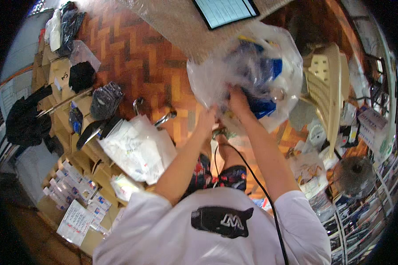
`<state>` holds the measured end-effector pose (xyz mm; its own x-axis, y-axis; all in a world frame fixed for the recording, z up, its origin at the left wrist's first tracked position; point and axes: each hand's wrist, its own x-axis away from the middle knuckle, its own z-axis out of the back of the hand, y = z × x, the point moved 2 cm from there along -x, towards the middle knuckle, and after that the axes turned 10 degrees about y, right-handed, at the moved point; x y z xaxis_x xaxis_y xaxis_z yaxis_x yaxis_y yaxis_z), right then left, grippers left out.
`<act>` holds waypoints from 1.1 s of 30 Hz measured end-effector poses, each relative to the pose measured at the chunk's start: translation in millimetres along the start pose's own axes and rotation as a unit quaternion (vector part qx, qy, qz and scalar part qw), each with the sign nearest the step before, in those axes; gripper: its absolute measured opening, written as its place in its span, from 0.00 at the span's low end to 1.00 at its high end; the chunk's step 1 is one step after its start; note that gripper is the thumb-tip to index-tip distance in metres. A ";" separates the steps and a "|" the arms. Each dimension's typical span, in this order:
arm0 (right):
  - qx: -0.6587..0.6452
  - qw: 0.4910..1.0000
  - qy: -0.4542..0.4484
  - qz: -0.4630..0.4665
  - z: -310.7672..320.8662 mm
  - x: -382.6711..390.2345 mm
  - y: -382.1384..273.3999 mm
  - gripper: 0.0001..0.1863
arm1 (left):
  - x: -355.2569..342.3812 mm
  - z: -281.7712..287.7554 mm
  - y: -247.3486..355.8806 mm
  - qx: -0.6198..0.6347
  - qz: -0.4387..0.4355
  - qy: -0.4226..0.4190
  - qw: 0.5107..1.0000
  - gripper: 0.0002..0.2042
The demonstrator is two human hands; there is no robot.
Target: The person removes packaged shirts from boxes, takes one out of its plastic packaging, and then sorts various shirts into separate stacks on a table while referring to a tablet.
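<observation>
A large clear plastic bag [199,84], bulging with blue and yellow contents, is in front of me beside a table corner. What the blue things [263,107] are I cannot make out through the film. My left hand [209,117] is closed at the bag's near left edge, gripping the plastic. Just to its right, my right hand [238,100] reaches against the near side of the bag, its fingers blurred and partly hidden by the film. Whether that hand grips the plastic or something inside does not show.
A tablet [225,11] lies on the table [177,28] at the far side. A beige plastic chair [327,88] stands right of the bag. Cardboard boxes [62,70] and a white plastic bag [139,148] are on the left. A black cable [261,187] hangs along my right side.
</observation>
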<state>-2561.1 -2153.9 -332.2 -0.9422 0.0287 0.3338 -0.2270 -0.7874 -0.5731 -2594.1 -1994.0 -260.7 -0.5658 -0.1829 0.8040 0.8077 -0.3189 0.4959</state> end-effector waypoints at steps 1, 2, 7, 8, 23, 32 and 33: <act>0.055 0.997 -0.058 0.016 -35.6 -7.9 15.4 0.31 | 11.8 4.1 -2.8 -0.073 -0.069 0.017 0.995 0.23; 0.092 0.990 -0.104 0.017 -64.4 -19.3 21.8 0.31 | 13.2 4.1 3.2 -0.117 -0.129 0.033 0.984 0.24; 0.043 0.982 -0.168 -0.070 -108.7 -48.7 -0.3 0.31 | 3.3 42.6 33.6 -0.255 -0.152 -0.088 0.951 0.25; -0.016 0.983 -0.160 -0.084 -98.0 -43.1 -8.5 0.31 | 0.0 50.2 59.0 -0.325 -0.149 -0.151 0.922 0.25; -0.526 0.823 -0.091 -0.192 145.5 198.6 -15.6 0.23 | -85.3 -87.3 316.3 -0.517 -0.485 0.206 0.674 0.40; -0.331 0.929 -0.137 -0.096 339.5 289.6 124.7 0.22 | 15.2 -56.0 324.2 -0.374 -0.579 0.240 0.684 0.24; -0.340 0.925 -0.145 -0.086 352.6 301.5 140.6 0.22 | 32.2 -41.3 339.6 -0.327 -0.499 0.252 0.762 0.21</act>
<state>-2790.2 -2473.2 -48.2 -0.7944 -0.1276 0.5938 -0.5626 -0.2137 -0.7986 -2344.9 -2146.6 -80.0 -0.9690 0.1730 -0.1764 -0.2287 -0.8980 0.3758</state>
